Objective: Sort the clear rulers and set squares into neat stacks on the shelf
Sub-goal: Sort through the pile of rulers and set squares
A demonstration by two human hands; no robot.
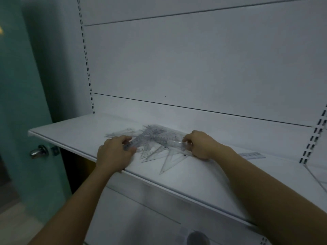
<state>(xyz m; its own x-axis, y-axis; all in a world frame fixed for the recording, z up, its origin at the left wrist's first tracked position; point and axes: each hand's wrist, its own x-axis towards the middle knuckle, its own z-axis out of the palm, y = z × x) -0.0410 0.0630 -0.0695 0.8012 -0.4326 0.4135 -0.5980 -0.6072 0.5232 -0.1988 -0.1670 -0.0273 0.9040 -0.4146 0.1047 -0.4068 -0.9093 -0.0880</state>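
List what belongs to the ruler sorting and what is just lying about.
Job: pile of clear rulers and set squares, gripped at either end by the left hand and right hand; stray ruler to its right; shelf.
Lying about: door knob; teal door; slotted uprights.

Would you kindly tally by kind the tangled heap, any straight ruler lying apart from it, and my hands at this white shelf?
Jumbled heap of clear plastic rulers and set squares: 1 (pieces too overlapped to count)
Lone clear ruler lying apart at right: 1
Hands gripping the heap, left hand and right hand: 2
Total: 4
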